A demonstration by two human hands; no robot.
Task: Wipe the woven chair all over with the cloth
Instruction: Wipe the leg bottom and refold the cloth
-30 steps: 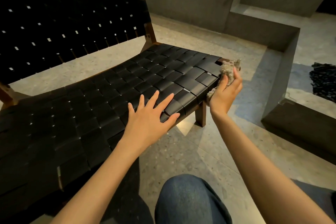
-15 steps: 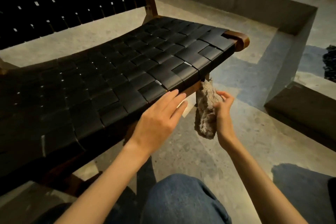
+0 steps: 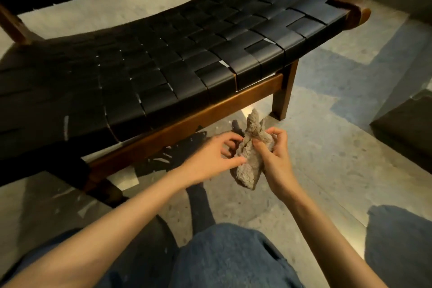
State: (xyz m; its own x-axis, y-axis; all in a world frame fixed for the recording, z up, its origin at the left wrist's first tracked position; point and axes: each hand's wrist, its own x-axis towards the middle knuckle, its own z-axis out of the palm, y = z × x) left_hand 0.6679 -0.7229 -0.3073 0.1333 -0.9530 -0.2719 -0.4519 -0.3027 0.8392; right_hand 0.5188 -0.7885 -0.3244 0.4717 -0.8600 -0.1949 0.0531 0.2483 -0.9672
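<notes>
Both hands' fingers pinch the bunched cloth (image 3: 249, 160), left hand (image 3: 210, 159) and right hand (image 3: 278, 159), below the chair (image 3: 187, 58) seat's front rail.

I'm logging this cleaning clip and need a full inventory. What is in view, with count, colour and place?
woven chair: one, black straps on a brown wooden frame, fills the upper left and centre.
cloth: one, grey-beige, bunched, held below the seat's front rail, not touching the chair.
floor: speckled grey, under and around the chair.
block: one, dark, low, at the right edge.
jeans: blue, one knee at the bottom centre.
left hand: one, pinches the cloth's left side.
right hand: one, grips the cloth's right side.
</notes>
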